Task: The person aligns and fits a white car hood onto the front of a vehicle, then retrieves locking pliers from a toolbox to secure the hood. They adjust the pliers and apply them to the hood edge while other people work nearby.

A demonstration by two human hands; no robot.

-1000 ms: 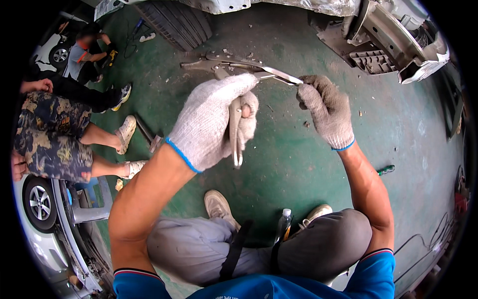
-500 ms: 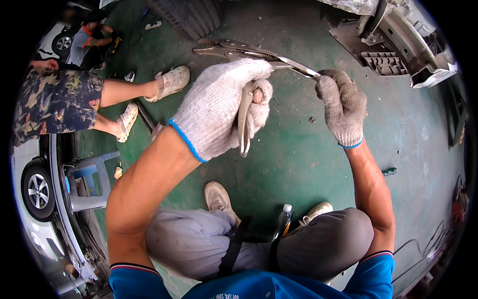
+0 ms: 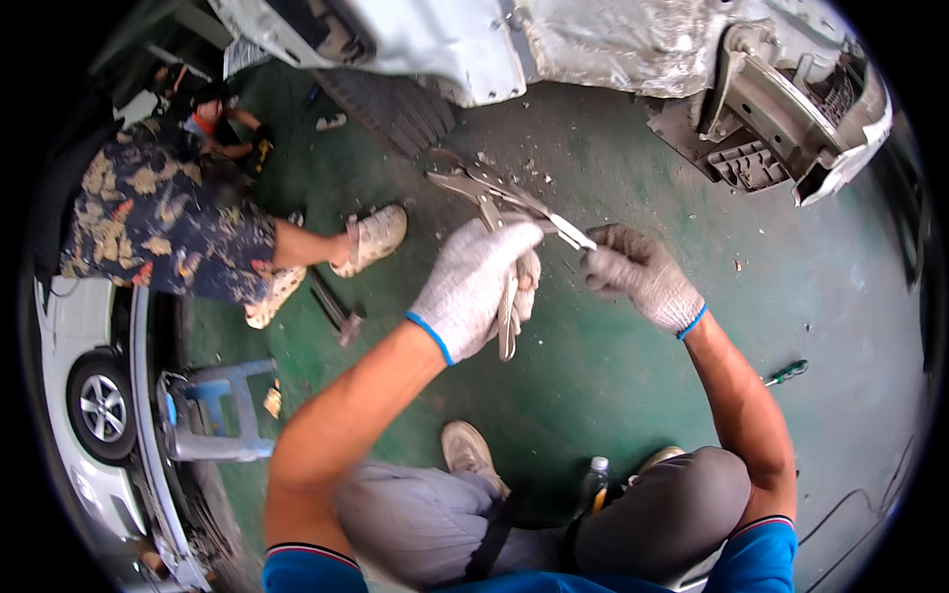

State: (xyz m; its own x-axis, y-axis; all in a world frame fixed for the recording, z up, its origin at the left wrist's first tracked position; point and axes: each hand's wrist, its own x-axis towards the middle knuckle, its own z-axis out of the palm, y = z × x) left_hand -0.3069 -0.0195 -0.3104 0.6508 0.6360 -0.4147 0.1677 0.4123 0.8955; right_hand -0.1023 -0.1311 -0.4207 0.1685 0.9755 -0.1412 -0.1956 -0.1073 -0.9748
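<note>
My left hand (image 3: 476,277), in a white knit glove with blue trim, is closed round the metal handle of locking pliers (image 3: 504,311); its thumb lies near the spring and jaws at the upper middle. My right hand (image 3: 633,272), in a greyer glove, is slightly blurred, with fingers closed on the end of the long handle (image 3: 568,232) that reaches right from the pliers' jaws. Whether this is one tool or two overlapping is hard to tell. Between my knees stands a bottle (image 3: 595,484).
A tyre (image 3: 386,114) and damaged car panels (image 3: 623,54) lie ahead, a bumper piece (image 3: 781,119) right. A person in patterned shorts (image 3: 178,217) stands left, another (image 3: 217,128) crouches behind. A hammer (image 3: 336,311), plastic stool (image 3: 217,445), screwdriver (image 3: 791,373) and cable (image 3: 860,499) are around me.
My hands and the pliers sit lower in the view, with more car panel showing above. The person in shorts has stepped forward, into the view of the crouching person.
</note>
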